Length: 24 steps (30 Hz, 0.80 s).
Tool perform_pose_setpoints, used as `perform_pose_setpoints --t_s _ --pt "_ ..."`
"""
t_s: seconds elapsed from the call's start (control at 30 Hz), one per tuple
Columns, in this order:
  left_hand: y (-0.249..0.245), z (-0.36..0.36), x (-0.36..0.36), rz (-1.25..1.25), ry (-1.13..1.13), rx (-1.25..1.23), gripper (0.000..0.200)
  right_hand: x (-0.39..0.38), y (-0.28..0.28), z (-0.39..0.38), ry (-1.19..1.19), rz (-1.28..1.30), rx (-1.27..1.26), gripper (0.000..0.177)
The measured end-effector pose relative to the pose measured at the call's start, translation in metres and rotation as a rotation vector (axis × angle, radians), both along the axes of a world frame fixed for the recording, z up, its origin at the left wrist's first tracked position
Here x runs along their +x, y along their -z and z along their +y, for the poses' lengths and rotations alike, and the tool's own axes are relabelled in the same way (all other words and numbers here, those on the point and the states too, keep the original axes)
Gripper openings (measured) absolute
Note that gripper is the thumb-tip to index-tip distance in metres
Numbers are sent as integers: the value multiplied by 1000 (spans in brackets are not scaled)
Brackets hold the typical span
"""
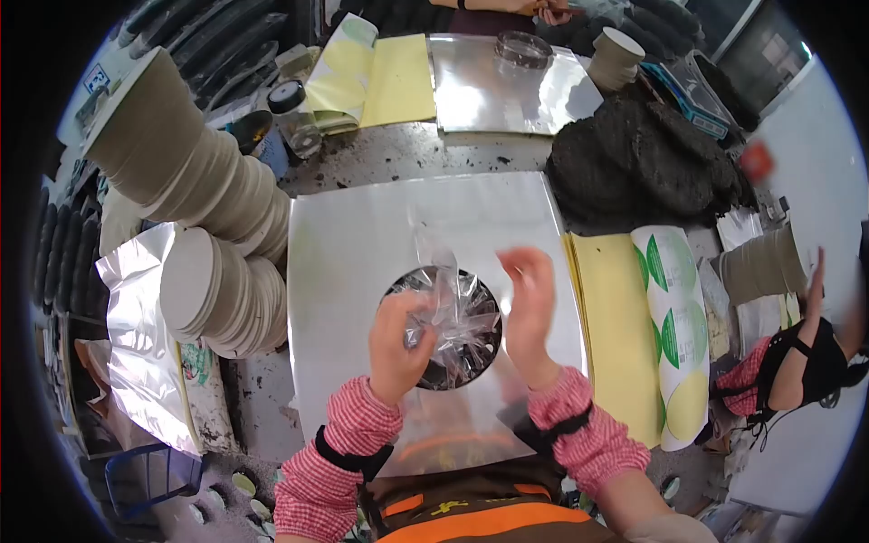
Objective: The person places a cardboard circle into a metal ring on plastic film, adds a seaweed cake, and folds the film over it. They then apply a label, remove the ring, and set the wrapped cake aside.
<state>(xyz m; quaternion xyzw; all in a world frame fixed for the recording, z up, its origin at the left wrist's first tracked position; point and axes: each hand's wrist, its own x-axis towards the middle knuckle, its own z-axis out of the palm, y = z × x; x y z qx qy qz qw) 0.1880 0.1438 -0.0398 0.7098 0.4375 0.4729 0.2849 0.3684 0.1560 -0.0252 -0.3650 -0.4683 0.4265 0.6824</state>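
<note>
Dark disc in clear film, midway between the silver sheet's side edges; left hand curls at the film, can't tell if its fingers clamp; right hand beside it, fingers loosely unbent

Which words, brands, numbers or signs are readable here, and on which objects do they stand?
No text is readable.
Round green labels: print too small.
Apron: yellow marks, unreadable.
Blue box: print too small.
White package: green print, unreadable.
Blue sign: white symbol, too small to identify.
</note>
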Motion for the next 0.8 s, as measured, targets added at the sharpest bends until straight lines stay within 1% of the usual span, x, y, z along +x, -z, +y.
perform_pose_setpoints --t_s 0.03,0.07,0.1,0.17,0.2,0.23,0.27,0.3,0.33,0.37,0.4,0.43,0.47,0.5,0.57,0.6,0.63,0.67,0.73,0.77,0.8 --pt "-8 -4 4 -66 -10 -60 49 -6 -2 6 171 -6 4 45" --pt "-12 -5 9 -257 -74 -62 51 -11 4 1 23 -223 121 46" --pt "-9 -2 5 -255 -73 -65 51 -10 5 6 -108 -626 405 48" --pt "-4 6 -15 -245 134 35 56 -6 16 5 -381 -626 443 52" --pt "-5 11 -18 6 281 176 39 -7 34 0 -348 -251 239 54" --pt "-3 12 -13 0 269 177 39 -6 47 -4 -311 113 31 57" --pt "1 8 -1 189 166 177 30 -4 35 -4 -131 157 -108 41" --pt "2 3 11 380 73 172 22 -10 21 -13 -126 152 -118 41" --pt "0 2 20 415 8 165 15 -20 2 -19 -21 -279 -52 29" --pt "-2 4 19 413 17 171 15 -26 -7 -24 91 -707 15 16" --pt "-3 5 15 389 68 129 18 -23 -4 -32 124 -790 50 8" --pt "-3 6 12 361 123 85 21 -20 -4 -29 140 -794 44 8" --pt "-4 0 6 260 123 75 38 -13 -5 -23 62 -872 24 7" --pt "-9 -6 4 245 163 64 38 -2 -4 -22 -11 -949 -17 7" --pt "-19 -10 12 536 144 157 63 -4 31 -9 -77 -958 -126 5" --pt "-15 -12 15 506 199 161 63 -2 28 -12 -46 -929 -69 5" --pt "-9 -10 15 651 213 126 70 5 19 -14 -19 -904 1 5" --pt "-6 -6 16 797 209 103 77 18 10 -22 -35 -791 -51 10" --pt "-9 -4 18 846 233 107 79 71 22 -46 380 -801 56 13" --pt "-10 -4 19 862 232 106 80 117 25 -67 558 -1218 211 14" --pt "-11 -4 20 857 236 120 80 144 21 -89 759 -1274 34 12"
